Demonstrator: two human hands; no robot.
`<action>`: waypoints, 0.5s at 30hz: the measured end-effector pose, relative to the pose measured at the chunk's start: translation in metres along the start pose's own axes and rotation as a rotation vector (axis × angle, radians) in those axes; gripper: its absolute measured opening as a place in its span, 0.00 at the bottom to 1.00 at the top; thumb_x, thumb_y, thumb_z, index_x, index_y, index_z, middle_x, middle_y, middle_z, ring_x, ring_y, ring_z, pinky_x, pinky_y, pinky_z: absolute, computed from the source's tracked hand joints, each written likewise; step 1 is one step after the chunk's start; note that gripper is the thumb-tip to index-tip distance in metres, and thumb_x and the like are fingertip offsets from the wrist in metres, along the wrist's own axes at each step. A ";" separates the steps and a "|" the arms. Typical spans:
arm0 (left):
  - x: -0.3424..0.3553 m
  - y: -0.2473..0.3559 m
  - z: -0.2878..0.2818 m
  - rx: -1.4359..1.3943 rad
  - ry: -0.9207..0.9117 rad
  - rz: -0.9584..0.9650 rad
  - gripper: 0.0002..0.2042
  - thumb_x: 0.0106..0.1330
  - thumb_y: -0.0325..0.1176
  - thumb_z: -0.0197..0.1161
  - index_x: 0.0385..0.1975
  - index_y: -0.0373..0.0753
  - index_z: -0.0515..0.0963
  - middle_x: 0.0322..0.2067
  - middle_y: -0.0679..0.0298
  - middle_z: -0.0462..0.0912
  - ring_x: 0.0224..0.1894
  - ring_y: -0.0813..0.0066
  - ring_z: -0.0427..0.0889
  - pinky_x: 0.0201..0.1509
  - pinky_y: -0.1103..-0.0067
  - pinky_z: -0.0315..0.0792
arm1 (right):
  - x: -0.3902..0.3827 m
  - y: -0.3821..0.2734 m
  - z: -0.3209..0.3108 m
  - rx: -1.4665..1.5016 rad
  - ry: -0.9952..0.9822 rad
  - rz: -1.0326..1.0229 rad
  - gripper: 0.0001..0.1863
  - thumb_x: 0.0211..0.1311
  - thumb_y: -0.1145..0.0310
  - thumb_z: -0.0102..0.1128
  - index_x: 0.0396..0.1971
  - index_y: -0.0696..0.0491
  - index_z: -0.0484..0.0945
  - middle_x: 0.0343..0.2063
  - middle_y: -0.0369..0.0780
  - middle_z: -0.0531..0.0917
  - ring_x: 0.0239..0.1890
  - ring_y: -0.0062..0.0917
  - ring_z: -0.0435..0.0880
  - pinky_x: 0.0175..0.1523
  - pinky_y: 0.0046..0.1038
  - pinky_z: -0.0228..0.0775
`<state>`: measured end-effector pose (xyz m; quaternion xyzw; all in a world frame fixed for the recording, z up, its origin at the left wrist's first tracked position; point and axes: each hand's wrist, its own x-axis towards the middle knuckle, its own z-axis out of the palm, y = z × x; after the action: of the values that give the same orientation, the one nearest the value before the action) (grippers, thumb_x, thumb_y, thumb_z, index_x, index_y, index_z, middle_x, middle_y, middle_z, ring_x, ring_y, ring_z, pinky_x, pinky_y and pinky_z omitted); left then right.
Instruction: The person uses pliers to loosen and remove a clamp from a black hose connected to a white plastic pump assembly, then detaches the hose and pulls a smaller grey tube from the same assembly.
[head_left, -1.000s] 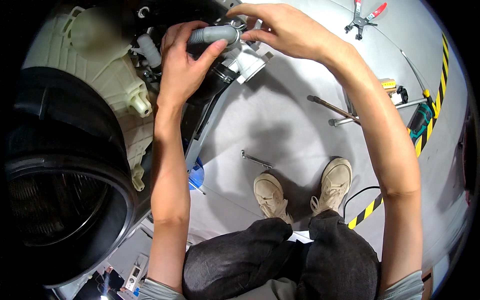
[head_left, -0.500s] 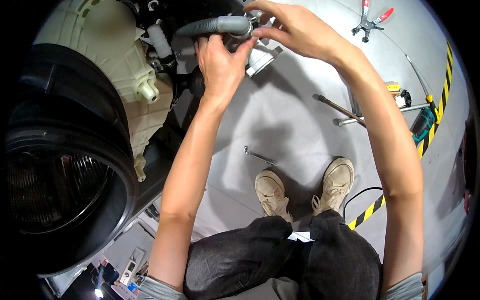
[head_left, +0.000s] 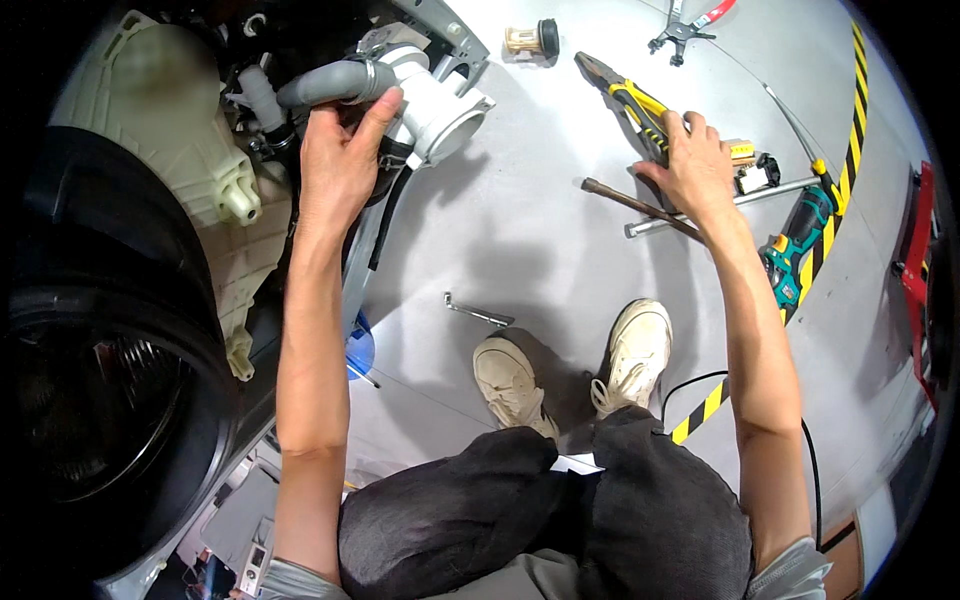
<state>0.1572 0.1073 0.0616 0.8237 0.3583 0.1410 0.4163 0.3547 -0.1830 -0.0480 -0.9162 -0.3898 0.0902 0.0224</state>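
Clearly, the left hand (head_left: 338,165) grips a grey hose (head_left: 330,83) (likely light, flexible) at the machine's edge (head_left: 437,22); the right hand (head_left: 700,165), closure unclear, is at the handles (head_left: 648,120) of pliers (head_left: 625,90), probably stiff, heavy, best held there, on the floor (head_left: 560,230).

No wording or number can be made out with certainty; the clearest marking is the black-and-yellow hazard-striped tape (head_left: 856,120), with 2 stretches of it visible on the pale floor (head_left: 560,200), at the right and lower right. The teal power tool (head_left: 806,222) bears small pale print near its lower end, the yellow block (head_left: 741,150) beside it shows tiny dark marks, and the pale control panel (head_left: 256,562) at lower left has markings, all 3 too small to read.
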 end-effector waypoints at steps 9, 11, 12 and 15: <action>-0.010 -0.003 0.011 -0.207 -0.048 0.106 0.19 0.70 0.42 0.64 0.46 0.30 0.76 0.40 0.62 0.81 0.43 0.75 0.76 0.50 0.77 0.72 | 0.050 -0.004 0.016 0.132 -0.077 0.110 0.23 0.58 0.61 0.65 0.48 0.61 0.73 0.42 0.52 0.79 0.46 0.46 0.80 0.51 0.44 0.75; -0.008 -0.002 0.014 -0.182 -0.040 0.140 0.15 0.69 0.38 0.64 0.44 0.30 0.77 0.39 0.61 0.81 0.42 0.75 0.77 0.49 0.77 0.72 | 0.058 -0.003 0.016 0.159 -0.144 0.138 0.20 0.58 0.63 0.63 0.45 0.62 0.74 0.43 0.54 0.79 0.47 0.47 0.81 0.52 0.44 0.75; -0.010 0.005 0.015 -0.148 -0.022 0.151 0.15 0.67 0.38 0.65 0.43 0.31 0.78 0.37 0.60 0.81 0.41 0.73 0.77 0.49 0.75 0.72 | 0.055 -0.004 0.010 0.214 -0.113 0.107 0.21 0.59 0.63 0.62 0.46 0.63 0.76 0.40 0.53 0.81 0.45 0.44 0.82 0.51 0.40 0.74; -0.010 0.010 0.016 -0.064 0.036 0.101 0.23 0.62 0.45 0.70 0.45 0.31 0.77 0.41 0.55 0.82 0.42 0.65 0.81 0.49 0.70 0.74 | 0.049 -0.002 -0.029 0.773 -0.260 0.165 0.23 0.58 0.61 0.65 0.48 0.62 0.78 0.35 0.49 0.81 0.40 0.37 0.82 0.48 0.35 0.72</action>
<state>0.1633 0.0871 0.0605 0.8243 0.3190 0.1881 0.4283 0.3917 -0.1450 -0.0267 -0.8495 -0.2518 0.3465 0.3081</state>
